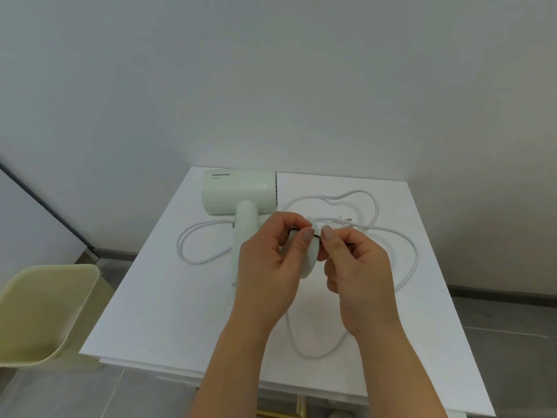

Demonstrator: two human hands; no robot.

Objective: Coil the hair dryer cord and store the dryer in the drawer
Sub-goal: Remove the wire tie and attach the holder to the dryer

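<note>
A pale green hair dryer (241, 194) lies on the white tabletop (156, 297), barrel at the back, handle pointing toward me. Its white cord (410, 251) sprawls in loose loops to the left, right and front. The plug (346, 222) lies just behind my fingers. My left hand (271, 267) and my right hand (358, 276) meet above the cord, each pinching one end of a thin black tie (317, 235). A white oval piece (310, 257) sits between the two hands; what it is I cannot tell.
A pale yellow bin (45, 312) stands on the floor at the table's left. A grey wall closes the back. Below the table's front edge, part of a drawer front (298, 405) shows dimly.
</note>
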